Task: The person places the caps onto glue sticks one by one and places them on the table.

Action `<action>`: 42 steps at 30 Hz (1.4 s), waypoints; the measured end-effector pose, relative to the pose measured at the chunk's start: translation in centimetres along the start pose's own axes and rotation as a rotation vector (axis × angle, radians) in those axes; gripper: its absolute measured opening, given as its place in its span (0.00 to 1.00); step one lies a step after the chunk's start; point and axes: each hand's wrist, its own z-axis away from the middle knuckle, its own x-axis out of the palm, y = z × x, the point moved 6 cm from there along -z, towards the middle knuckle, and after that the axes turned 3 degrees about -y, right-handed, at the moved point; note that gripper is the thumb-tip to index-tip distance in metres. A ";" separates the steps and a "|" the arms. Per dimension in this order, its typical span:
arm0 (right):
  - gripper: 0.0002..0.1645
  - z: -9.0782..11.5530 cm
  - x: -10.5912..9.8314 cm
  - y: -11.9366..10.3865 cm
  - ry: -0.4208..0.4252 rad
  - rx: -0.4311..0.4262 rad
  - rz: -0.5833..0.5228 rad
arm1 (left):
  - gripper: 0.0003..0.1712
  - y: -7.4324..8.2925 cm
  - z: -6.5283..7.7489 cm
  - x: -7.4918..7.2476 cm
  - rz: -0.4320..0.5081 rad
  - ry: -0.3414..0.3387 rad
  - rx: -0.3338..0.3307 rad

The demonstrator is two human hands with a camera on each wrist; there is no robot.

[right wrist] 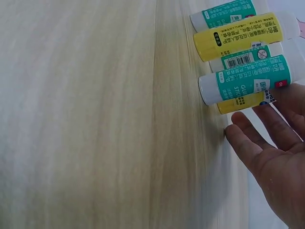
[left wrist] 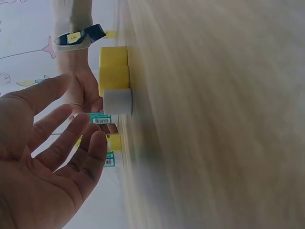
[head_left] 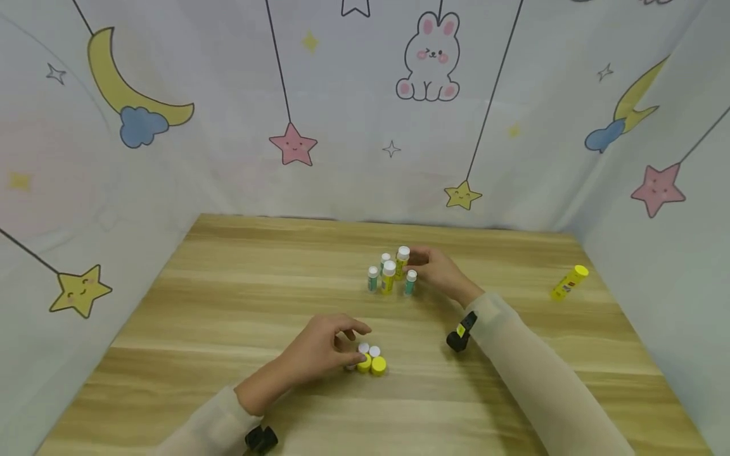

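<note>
Several glue sticks, yellow and teal with white tops, stand upright in a cluster past the middle of the table. My right hand is at the cluster's right side, with thumb and index finger at the rear yellow glue stick; in the right wrist view a teal glue stick partly hides that contact. Nearer to me, yellow caps and white caps sit in a tight group. Over them hovers my left hand, its fingers loosely spread, holding nothing; the left wrist view shows it apart from the caps.
Another yellow glue stick, with a yellow top, stands alone near the table's right edge. The wooden table is bounded by a printed cloth at the back and both sides. Each wrist wears a small black camera.
</note>
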 end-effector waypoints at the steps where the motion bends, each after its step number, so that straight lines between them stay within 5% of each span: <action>1: 0.22 -0.1 -0.1 -0.1 0.003 -0.001 0.004 | 0.23 0.1 -0.1 0.0 -0.042 -0.006 0.010; 6: 0.23 -0.3 -0.4 -0.2 0.019 0.008 -0.006 | 0.21 0.8 -0.3 0.4 -0.313 -0.034 0.081; 10: 0.24 -0.1 -0.4 0.1 0.037 0.015 -0.008 | 0.18 1.3 -0.1 1.0 -0.432 -0.030 0.137; 20: 0.24 0.2 -0.6 0.5 0.085 -0.009 0.012 | 0.16 1.5 -0.5 1.5 -0.430 -0.108 0.120; 36: 0.26 1.6 -1.5 0.6 0.155 -0.005 -0.030 | 0.14 1.8 -0.9 1.9 -0.462 -0.113 0.155; 42: 0.27 2.7 -2.3 1.3 0.206 0.011 -0.019 | 0.14 2.0 -0.9 1.6 -0.388 -0.108 0.151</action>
